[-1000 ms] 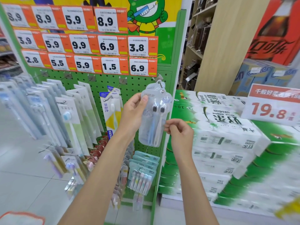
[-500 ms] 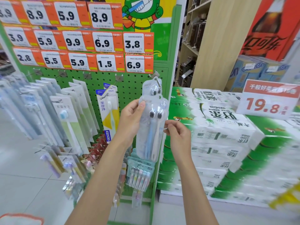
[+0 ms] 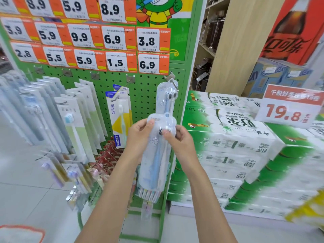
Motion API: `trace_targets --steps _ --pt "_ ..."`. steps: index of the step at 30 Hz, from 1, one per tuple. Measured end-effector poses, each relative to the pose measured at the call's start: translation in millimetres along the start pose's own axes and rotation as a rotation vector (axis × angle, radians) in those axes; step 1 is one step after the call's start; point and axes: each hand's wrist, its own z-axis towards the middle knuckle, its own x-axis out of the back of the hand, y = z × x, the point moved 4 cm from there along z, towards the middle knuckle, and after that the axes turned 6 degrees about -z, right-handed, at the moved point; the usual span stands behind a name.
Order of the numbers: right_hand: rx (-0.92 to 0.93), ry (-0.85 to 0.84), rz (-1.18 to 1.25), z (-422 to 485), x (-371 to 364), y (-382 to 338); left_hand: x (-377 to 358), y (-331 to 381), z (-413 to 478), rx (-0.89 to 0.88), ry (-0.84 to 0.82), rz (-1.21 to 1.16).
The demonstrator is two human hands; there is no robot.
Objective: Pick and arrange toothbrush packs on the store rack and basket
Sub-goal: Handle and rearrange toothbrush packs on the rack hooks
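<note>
Before the rack (image 3: 145, 95), clear pack (image 3: 149, 172), blue toothbrush (image 3: 158, 155)

Left hand (image 3: 140, 137), right hand (image 3: 182, 144), toothbrush pack (image 3: 154, 169) (held)

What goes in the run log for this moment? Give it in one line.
left grip: holds clear toothbrush pack | right grip: pinches same pack | hanging pack: on hook above | pegboard rack: green
</note>
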Motion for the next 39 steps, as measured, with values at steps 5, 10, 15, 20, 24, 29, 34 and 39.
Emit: trace_targets --steps 5,10,15,20,24,29,34,39 --pt "0.008 -0.054 -0.014 -5 -2 4 0 -1 2 0.059 0.046 -0.097" --pt "-0.014 -0.122 -0.111 -10 0 14 -1 -2 4 0.094 0.052 -0.164" --pt "-0.094 -0.243 -0.102 -14 4 17 -4 -3 4 0.088 0.053 -0.193" --pt "-0.113 -0.286 -0.160 -20 4 20 -4 -6 7 0.073 0.114 -0.185" --pt "-0.035 -0.091 -0.187 -16 4 15 -9 -6 4 0.035 0.075 0.015" --pt "0.178 -0.247 -0.525 -12 -19 17 -20 -5 -5 0.035 -0.095 0.077" --pt "-0.058 -0.299 -0.225 -15 -9 22 -8 -12 0 0.099 -0.073 -0.168" --pt "-0.128 -0.226 -0.202 -14 -1 34 -1 -18 6 0.128 0.026 -0.264"
